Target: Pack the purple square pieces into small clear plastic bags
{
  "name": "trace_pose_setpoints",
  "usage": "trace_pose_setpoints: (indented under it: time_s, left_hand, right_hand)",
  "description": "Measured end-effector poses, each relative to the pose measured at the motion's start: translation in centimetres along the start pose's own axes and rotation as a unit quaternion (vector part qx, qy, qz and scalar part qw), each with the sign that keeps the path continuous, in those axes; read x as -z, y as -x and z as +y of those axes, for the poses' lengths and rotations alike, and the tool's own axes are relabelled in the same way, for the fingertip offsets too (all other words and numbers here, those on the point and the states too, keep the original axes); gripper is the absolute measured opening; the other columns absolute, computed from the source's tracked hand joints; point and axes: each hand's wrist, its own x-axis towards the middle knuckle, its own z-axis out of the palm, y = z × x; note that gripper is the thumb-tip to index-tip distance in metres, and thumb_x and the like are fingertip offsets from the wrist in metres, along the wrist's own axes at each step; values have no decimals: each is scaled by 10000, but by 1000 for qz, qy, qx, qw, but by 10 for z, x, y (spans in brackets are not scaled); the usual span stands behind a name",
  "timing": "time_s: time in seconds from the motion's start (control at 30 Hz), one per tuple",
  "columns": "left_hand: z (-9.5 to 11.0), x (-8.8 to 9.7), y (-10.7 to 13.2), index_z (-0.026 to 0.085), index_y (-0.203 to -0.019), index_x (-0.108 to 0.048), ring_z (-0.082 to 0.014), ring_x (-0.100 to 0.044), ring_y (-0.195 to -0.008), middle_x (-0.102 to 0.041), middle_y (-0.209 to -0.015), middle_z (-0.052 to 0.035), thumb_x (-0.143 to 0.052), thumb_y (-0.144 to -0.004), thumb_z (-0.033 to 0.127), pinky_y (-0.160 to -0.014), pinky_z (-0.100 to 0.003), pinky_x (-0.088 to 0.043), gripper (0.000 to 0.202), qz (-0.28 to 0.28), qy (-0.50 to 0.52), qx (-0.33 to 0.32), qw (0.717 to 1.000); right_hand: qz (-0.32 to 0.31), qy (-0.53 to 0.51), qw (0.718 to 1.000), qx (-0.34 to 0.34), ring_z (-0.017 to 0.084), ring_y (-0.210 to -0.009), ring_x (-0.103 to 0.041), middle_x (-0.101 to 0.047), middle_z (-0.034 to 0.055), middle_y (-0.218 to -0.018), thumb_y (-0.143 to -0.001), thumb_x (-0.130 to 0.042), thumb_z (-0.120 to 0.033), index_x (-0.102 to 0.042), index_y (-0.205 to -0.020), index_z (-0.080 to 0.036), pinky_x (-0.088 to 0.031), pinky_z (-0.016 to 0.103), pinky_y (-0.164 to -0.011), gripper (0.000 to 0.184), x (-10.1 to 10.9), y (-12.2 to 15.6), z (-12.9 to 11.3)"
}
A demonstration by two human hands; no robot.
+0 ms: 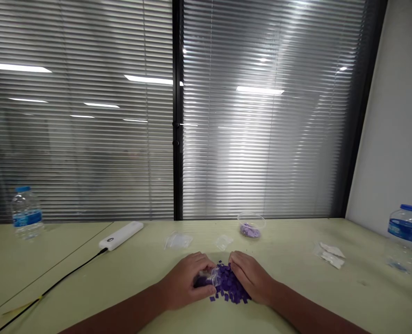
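My left hand (189,284) is curled around a small clear plastic bag (213,278), whose open end faces right. Something dark, perhaps purple, shows inside it between thumb and fingers. Against that end lies a heap of small dark purple square pieces (231,285), with a few scattered along its near edge. On the heap's right side rests my right hand (250,277), its fingers pressed together and cupped along the pieces. Whether it pinches any of them is hidden.
Behind the hands stand a clear round tub (251,224) with pale purple bits and two flat clear bags (178,240). A white power bank (121,235) with a black cable lies left. Water bottles stand at far left (27,214) and right (404,236); white packets (331,254) lie right.
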Motion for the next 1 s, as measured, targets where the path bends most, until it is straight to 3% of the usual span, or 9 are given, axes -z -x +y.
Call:
trace_pose_setpoints:
  time_s: [0.17, 0.27, 0.33, 0.5, 0.67, 0.8, 1.0]
  left_hand:
    - [-1, -1, 0, 249, -1126, -653, -248, -610, -909, -666, -989, -37, -736, -936, 524, -806, -325, -451, 345, 0, -2, 4, 1000]
    - [-2, -1, 0, 246, -1112, -651, -248, -605, -898, -662, -980, -38, -726, -944, 526, -795, -324, -444, 335, -1, 0, 0, 1000]
    - [-1, -1, 0, 248, -1112, -654, -249, -606, -899, -662, -977, -38, -723, -946, 530, -793, -324, -442, 335, 1, 2, -3, 1000]
    - [1, 0, -1, 250, -1127, -665, -255, -612, -907, -670, -986, -45, -723, -940, 526, -814, -332, -455, 339, 1, -4, 2, 1000]
    - [1, 0, 0, 249, -1132, -662, -247, -616, -915, -666, -990, -32, -740, -928, 515, -812, -324, -456, 344, 2, -5, 8, 1000]
    - [2, 0, -1, 245, -1112, -665, -245, -616, -909, -671, -988, -28, -756, -915, 469, -820, -328, -455, 312, 5, -10, 6, 1000]
    - [-1, -2, -1, 245, -1113, -663, -255, -636, -943, -700, -1008, -39, -707, -925, 313, -843, -345, -461, 204, 53, -35, 37, 997]
  right_hand:
    - [15, 7, 1000, 22, 191, -781, -531, -551, 4, -814, -1032, -440, -219, -453, -824, -234, -392, 307, -725, 209, -1, -1, -6]
    - [54, -23, 998, -7, 187, -777, -545, -568, 1, -797, -1002, -486, -205, -476, -797, -228, -395, 303, -725, 206, -10, -1, -15]
    - [79, -29, 996, -34, 188, -793, -568, -604, 0, -806, -988, -547, -210, -533, -812, -226, -401, 306, -742, 177, -17, -1, -20]
    - [56, -5, 998, -25, 195, -829, -627, -685, -11, -820, -964, -668, -244, -693, -883, -250, -392, 360, -872, 84, -21, -3, -21]
    - [93, -2, 991, -96, 192, -786, -608, -649, -12, -759, -974, -631, -262, -639, -762, -214, -383, 364, -864, 217, -16, -6, -17]
    - [103, -5, 991, -88, 201, -844, -609, -666, -7, -806, -886, -581, -117, -658, -800, -217, -381, 364, -882, 154, -18, -6, -15]
    - [79, -1, 995, -66, 231, -948, -588, -646, 19, -919, -707, -569, -44, -692, -857, -223, -404, 364, -882, 264, -23, -7, -10]
